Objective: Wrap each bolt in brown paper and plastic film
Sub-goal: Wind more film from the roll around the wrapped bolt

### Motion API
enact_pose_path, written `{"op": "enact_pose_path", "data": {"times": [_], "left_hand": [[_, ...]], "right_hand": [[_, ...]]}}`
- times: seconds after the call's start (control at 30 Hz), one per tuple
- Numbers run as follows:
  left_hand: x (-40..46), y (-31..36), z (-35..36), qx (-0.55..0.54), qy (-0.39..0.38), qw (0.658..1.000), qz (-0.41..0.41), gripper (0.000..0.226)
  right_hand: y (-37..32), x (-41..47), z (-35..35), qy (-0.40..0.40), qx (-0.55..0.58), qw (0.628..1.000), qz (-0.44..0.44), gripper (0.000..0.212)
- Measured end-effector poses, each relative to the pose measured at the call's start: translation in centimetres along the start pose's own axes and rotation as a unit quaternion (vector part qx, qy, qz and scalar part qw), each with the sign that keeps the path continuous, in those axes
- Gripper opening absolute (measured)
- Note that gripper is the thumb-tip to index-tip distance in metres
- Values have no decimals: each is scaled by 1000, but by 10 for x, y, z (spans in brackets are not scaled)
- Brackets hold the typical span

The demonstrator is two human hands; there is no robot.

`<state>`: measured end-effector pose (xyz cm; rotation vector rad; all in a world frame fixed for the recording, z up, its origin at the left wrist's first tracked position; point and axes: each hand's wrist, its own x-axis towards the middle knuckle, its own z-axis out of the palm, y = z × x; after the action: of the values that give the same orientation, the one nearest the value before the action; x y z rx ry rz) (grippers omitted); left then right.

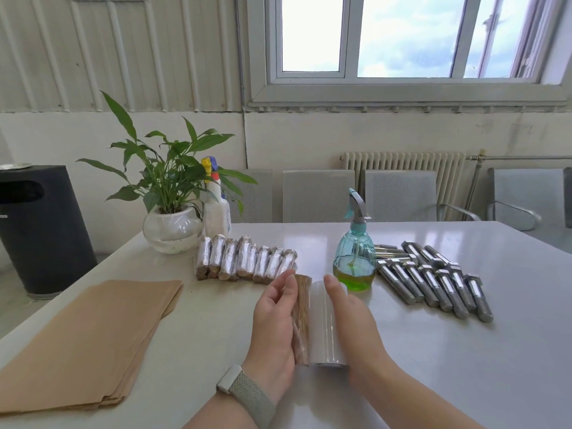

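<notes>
My left hand (274,323) holds a bolt wrapped in brown paper (301,317) upright against a roll of clear plastic film (325,326). My right hand (349,317) lies on the right side of the roll, its fingers fairly straight along it. Several bare steel bolts (433,280) lie in a row at the right. Several wrapped bolts (244,258) lie side by side behind my hands. A stack of brown paper sheets (86,339) covers the table's left part.
A teal spray bottle (354,252) with green liquid stands just behind the roll. A potted plant (171,209) and a white spray bottle (216,205) stand at the back left. Grey chairs (318,195) line the table's far edge.
</notes>
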<state>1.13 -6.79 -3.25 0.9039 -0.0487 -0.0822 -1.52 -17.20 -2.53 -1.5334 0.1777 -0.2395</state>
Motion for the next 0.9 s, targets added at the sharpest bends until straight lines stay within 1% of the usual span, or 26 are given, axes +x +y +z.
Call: {"op": "enact_pose_path", "data": {"times": [0.07,0.1,0.17,0.2,0.27,0.37,0.4,0.47,0.53,0.57,0.63,0.7,0.77,0.83,0.9], "left_hand": [[1,1,-1,-11,-9,1000,-17,35],[0,3,-1,-25,-25,998,-46,39],[-2,8,-3,-33,-90,989,-114,44],[-3,10,-4,-19,-122,985,-125,44],[-1,9,-6,36,-140,984,-101,43],[3,10,-8,107,-139,983,-58,45],[4,11,-9,122,-140,982,-43,45],[5,14,-11,146,-116,982,-13,52],[4,14,-11,168,-75,983,9,68],[4,13,-10,179,-55,982,25,70],[4,11,-9,197,-31,979,51,67],[3,12,-7,198,-16,978,71,67],[1,12,-4,178,-15,981,79,67],[-5,12,-1,121,-32,990,72,63],[-9,13,0,73,-49,995,49,60]], "right_hand": [[1,1,-1,-7,11,1000,7,46],[1,0,-1,-16,29,999,15,45],[0,-2,-1,-30,64,997,17,42],[0,-2,-1,-34,72,997,11,40],[-1,-2,-2,-36,91,995,11,36],[-2,-5,-4,-63,136,987,57,34],[-2,-5,-5,-75,140,986,61,34],[-3,-6,-5,-91,134,986,49,40],[-3,-5,-6,-112,112,987,34,50],[-5,-6,-6,-124,106,986,33,52],[-6,-6,-5,-123,101,987,30,53],[-6,-7,-4,-90,80,993,4,55],[-4,-8,-2,-48,35,997,-46,57],[-3,-13,3,-23,2,996,-90,63],[-3,-15,7,-2,-14,995,-95,69]]}}
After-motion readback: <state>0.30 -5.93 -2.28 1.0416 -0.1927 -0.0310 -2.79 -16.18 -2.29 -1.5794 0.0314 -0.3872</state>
